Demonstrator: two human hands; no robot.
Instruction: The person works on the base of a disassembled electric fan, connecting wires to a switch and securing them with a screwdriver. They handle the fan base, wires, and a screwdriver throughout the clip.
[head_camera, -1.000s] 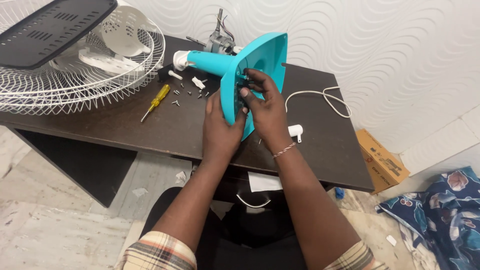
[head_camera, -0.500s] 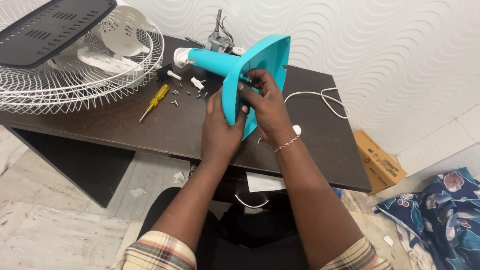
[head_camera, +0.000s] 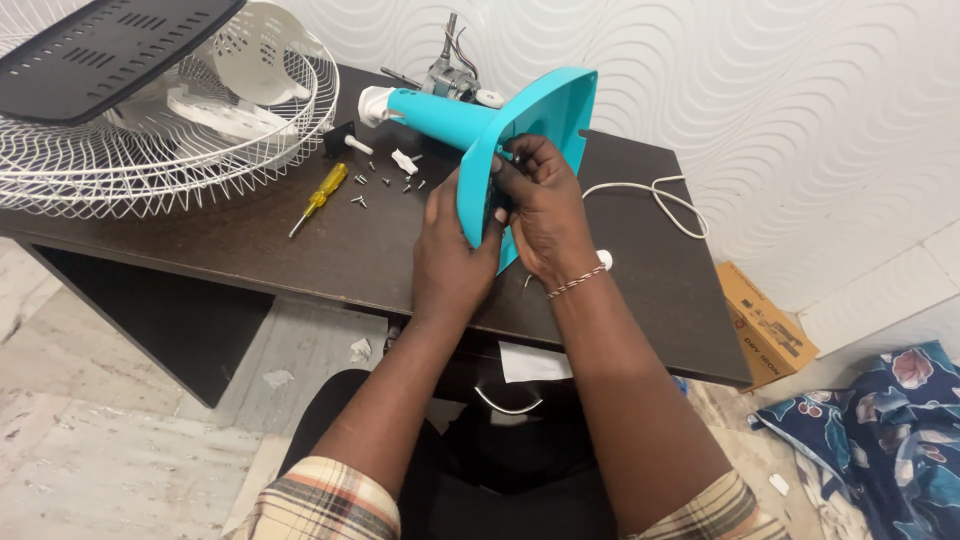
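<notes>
A teal fan stand base (head_camera: 548, 110) with its teal column (head_camera: 432, 112) lies tipped on its side on the dark wooden table (head_camera: 250, 250), underside facing me. My left hand (head_camera: 452, 250) grips the lower left edge of the base. My right hand (head_camera: 540, 205) rests on the underside, fingertips pinched at a small spot near its centre; what they pinch is too small to tell. A fan motor with wires (head_camera: 450, 75) sits at the far end of the column.
A white wire fan grille (head_camera: 150, 150) with white plastic parts and a black slotted panel (head_camera: 100, 45) fills the table's left. A yellow screwdriver (head_camera: 320, 195), several loose screws (head_camera: 385, 185) and a white power cord (head_camera: 655, 195) lie on the table. Cardboard box (head_camera: 765, 325) on the floor.
The teal base has tilted slightly and shifted right in my hands. My right fingers have moved a little higher on its underside.
</notes>
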